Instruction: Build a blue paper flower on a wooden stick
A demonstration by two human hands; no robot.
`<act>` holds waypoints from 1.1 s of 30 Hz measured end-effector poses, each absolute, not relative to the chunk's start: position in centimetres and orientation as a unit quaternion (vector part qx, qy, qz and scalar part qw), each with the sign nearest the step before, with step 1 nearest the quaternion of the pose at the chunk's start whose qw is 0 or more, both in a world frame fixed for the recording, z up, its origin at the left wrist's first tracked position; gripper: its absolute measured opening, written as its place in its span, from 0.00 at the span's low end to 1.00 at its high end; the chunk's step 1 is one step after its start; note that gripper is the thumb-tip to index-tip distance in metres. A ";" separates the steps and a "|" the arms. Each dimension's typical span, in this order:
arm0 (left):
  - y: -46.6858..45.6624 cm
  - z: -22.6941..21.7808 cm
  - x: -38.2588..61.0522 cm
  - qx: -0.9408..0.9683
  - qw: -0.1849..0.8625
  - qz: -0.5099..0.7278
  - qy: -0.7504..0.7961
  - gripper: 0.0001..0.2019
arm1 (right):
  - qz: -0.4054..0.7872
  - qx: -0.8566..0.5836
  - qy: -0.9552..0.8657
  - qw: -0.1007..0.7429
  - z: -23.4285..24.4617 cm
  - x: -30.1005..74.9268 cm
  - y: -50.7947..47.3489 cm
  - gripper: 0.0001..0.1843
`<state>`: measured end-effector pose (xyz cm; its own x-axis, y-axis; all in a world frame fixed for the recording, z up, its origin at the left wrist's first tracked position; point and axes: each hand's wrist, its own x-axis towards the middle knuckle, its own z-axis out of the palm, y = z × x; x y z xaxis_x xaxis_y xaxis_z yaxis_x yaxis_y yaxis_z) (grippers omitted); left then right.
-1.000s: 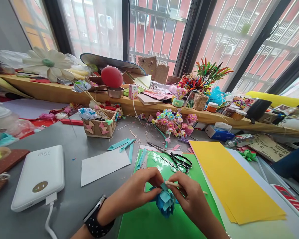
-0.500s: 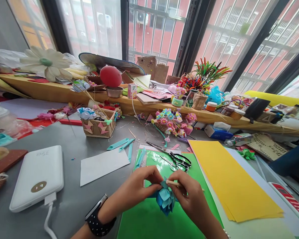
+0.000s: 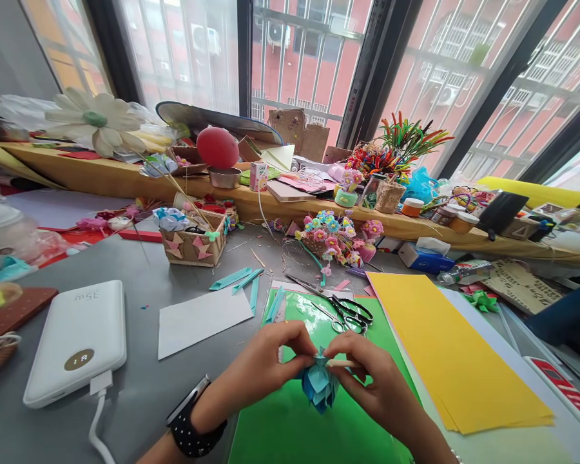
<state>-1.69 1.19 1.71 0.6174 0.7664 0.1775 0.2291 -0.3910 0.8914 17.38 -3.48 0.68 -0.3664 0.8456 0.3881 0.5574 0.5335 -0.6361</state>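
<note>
A blue folded-paper flower (image 3: 320,388) hangs with its layered petals pointing down, over a green plastic folder (image 3: 265,428). My left hand (image 3: 270,361) pinches the narrow top of the flower between thumb and fingertips. On the other side, my right hand (image 3: 377,380) is closed around a thin pale wooden stick (image 3: 342,364), its tip against the flower's top. The right index fingertip touches the paper there too. Just beyond the hands, black-handled scissors (image 3: 355,314) and a smaller silver pair lie on the folder.
Folded light-blue paper strips (image 3: 232,279) and a white card (image 3: 203,324) lie to the left, near a white power bank (image 3: 80,345). Yellow paper sheets (image 3: 454,351) cover the right. Behind stand a decorated box (image 3: 193,248) and crocheted flowers (image 3: 328,235).
My right fingers have shifted onto the flower's top, and the pointed paper tip there now looks pinched in between both hands. The stick tip has moved slightly right and down.
</note>
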 end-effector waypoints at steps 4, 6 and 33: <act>1.2 1.3 -1.6 0.786 0.429 0.306 0.323 0.03 | 0.195 -0.451 -0.792 0.363 0.5 17.3 -3.4 0.06; 1.3 1.2 -1.6 0.790 0.414 0.312 0.327 0.03 | 0.191 -0.464 -0.783 0.368 0.5 17.2 -3.4 0.06; 1.2 0.8 -1.3 0.838 0.314 0.288 0.341 0.05 | 0.111 -0.477 -0.789 0.371 0.2 16.8 -3.2 0.04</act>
<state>-1.34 1.24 0.77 0.6020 0.7523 0.2677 0.3909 -0.5700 0.7227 16.79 -3.18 0.21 -0.2680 0.8352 0.4801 0.6707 0.5195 -0.5293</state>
